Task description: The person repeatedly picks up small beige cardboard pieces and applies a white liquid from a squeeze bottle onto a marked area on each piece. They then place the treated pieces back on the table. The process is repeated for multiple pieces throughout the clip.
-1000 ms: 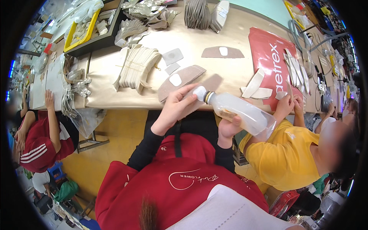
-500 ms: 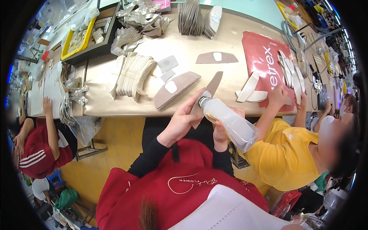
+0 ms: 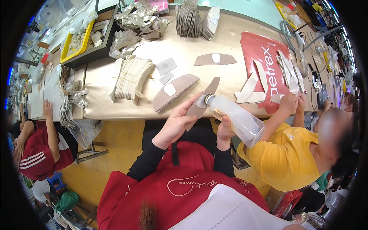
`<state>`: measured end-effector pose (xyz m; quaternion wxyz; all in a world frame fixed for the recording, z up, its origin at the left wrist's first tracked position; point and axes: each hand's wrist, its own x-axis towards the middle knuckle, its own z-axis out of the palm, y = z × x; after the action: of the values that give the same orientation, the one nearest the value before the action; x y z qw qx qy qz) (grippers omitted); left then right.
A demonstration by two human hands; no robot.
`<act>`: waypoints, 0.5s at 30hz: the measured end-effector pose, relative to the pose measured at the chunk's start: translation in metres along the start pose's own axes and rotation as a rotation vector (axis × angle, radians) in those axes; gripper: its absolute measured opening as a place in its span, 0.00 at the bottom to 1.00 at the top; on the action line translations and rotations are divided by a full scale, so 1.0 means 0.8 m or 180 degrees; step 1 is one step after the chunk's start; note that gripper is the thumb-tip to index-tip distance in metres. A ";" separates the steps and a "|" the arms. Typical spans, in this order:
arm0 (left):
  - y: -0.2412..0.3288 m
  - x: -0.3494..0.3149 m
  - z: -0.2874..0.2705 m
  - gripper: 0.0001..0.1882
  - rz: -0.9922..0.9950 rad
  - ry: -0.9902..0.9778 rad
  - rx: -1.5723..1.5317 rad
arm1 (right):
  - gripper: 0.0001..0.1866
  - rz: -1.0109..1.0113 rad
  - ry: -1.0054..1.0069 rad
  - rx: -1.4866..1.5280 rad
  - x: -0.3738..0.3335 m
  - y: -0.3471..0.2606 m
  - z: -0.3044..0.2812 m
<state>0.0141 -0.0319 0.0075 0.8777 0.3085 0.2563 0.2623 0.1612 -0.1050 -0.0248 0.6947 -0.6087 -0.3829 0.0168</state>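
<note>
My left hand (image 3: pixel 173 128) pinches a curved taupe shoe piece (image 3: pixel 213 86) near the table's front edge, thumb on top. A grey patch sits on the piece's middle. In my right hand (image 3: pixel 225 132) is a translucent plastic squeeze bottle (image 3: pixel 239 119), tilted with its dark-ringed neck right at that patch; the nozzle tip is hard to make out. The fingers behind the bottle are hidden. Just beyond my left hand lie a taupe piece with a white patch (image 3: pixel 169 89) and two flat grey pieces (image 3: pixel 166 66). A similar patched piece (image 3: pixel 226 59) rests farther back.
Left of my hands is a tied bundle of cream strips (image 3: pixel 131 78). Taupe stacks (image 3: pixel 188 19) and a black-edged tray (image 3: pixel 90 55) stand farther back. On the right, a co-worker in yellow (image 3: pixel 281 153) handles pale strips over a red bag (image 3: pixel 257 50). Another person in red (image 3: pixel 42 147) is at left.
The bottle and the taupe piece have shifted slightly right, and the bottle lies flatter across my view. The co-worker's hands moved right and closer together; another pale strip now lies on the red bag.
</note>
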 end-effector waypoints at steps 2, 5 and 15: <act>0.001 0.001 -0.003 0.34 0.0060 0.0029 0.0015 | 0.30 -0.0099 -0.0062 0.0113 -0.003 0.002 0.001; 0.001 0.005 -0.006 0.33 0.0037 0.0052 -0.0092 | 0.31 -0.0170 -0.0441 0.0131 -0.012 0.000 -0.004; 0.018 0.023 -0.007 0.33 -0.0137 -0.0186 0.0255 | 0.29 0.0228 0.1014 0.0363 0.003 0.031 -0.021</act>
<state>0.0201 -0.0084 0.0083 0.8772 0.3453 0.2474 0.2237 0.1830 -0.1116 -0.0442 0.7789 -0.5765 -0.2445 -0.0335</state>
